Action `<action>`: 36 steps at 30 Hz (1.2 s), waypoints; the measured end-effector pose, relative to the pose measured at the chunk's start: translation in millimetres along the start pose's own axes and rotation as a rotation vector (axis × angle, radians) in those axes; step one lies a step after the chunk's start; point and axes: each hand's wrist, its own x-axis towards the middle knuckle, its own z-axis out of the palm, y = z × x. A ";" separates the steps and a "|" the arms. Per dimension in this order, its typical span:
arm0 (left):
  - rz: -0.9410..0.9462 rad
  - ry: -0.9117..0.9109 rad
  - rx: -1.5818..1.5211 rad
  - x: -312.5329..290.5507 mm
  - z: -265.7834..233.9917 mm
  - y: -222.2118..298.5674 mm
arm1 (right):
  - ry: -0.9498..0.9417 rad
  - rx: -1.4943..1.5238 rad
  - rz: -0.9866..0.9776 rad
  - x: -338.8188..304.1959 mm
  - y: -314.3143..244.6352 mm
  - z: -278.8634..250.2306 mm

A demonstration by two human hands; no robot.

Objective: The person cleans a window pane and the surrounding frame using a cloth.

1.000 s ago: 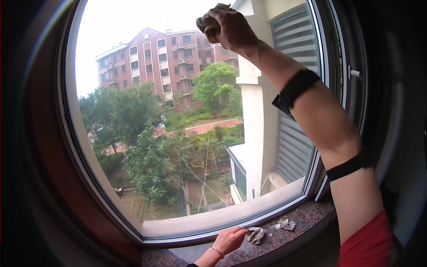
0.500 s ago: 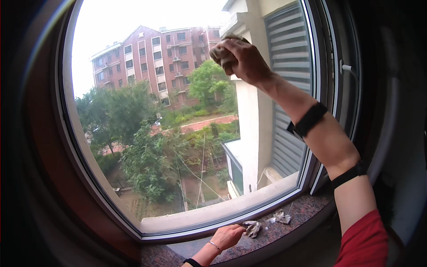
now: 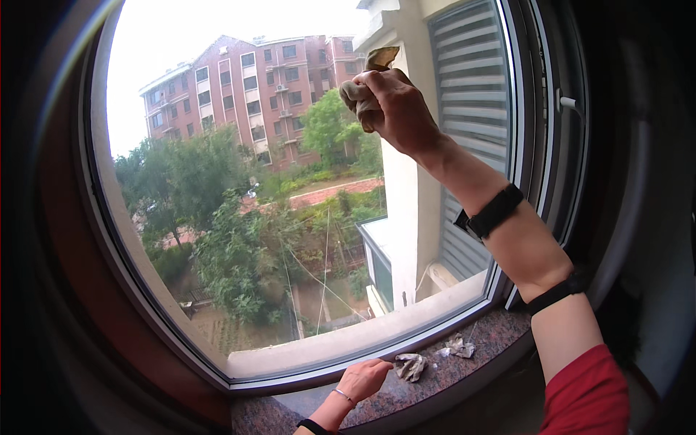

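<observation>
My right hand is raised high in front of the window glass, its fingers closed around a bunched greyish-brown rag. A loose corner of the rag sticks up above the knuckles. Down at the sill, my left hand is low, with its index finger stretched out and the other fingers partly hidden. Its fingertips end close beside a crumpled greyish-white wad, which looks like paper or cloth; whether they touch it I cannot tell. Another crumpled wad lies farther right.
The speckled stone sill runs below the dark window frame. A white window handle is on the right-hand frame. Through the glass are trees, a brick building and a louvred panel.
The rag's corner now stands up above my right hand, where it was folded down before. My left hand has drawn slightly left from the near wad. The whole view has shifted a little.
</observation>
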 end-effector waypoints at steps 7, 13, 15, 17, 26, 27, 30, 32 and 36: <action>0.019 0.075 0.000 -3.5 -10.9 12.2 | 0.001 0.056 -0.035 -23.9 1.5 3.6; -0.043 0.051 0.007 -15.4 -1.5 -0.8 | 0.106 -0.084 0.059 -8.9 -10.1 11.1; -0.022 0.055 0.005 -16.6 -0.8 4.1 | 0.033 -0.010 -0.192 -39.3 -33.4 26.2; -0.028 0.044 0.010 -19.1 -0.9 9.9 | 0.002 0.006 -0.260 -31.6 -29.2 26.3; -0.123 0.042 0.019 -35.6 6.6 1.4 | 0.209 -0.085 0.033 103.7 -33.5 36.7; -0.134 0.051 0.018 -36.6 7.6 -1.2 | 0.208 -0.151 -0.059 87.3 -50.7 53.0; -0.103 -0.055 0.065 -43.3 5.3 -1.4 | 0.076 0.088 -0.390 28.7 -97.0 92.1; -0.079 0.039 0.016 -43.8 -1.9 5.1 | 0.031 0.116 -0.482 19.1 -95.5 90.9; -0.147 -0.021 -0.016 -65.2 8.2 3.3 | 0.084 0.048 -0.256 85.5 -71.2 78.4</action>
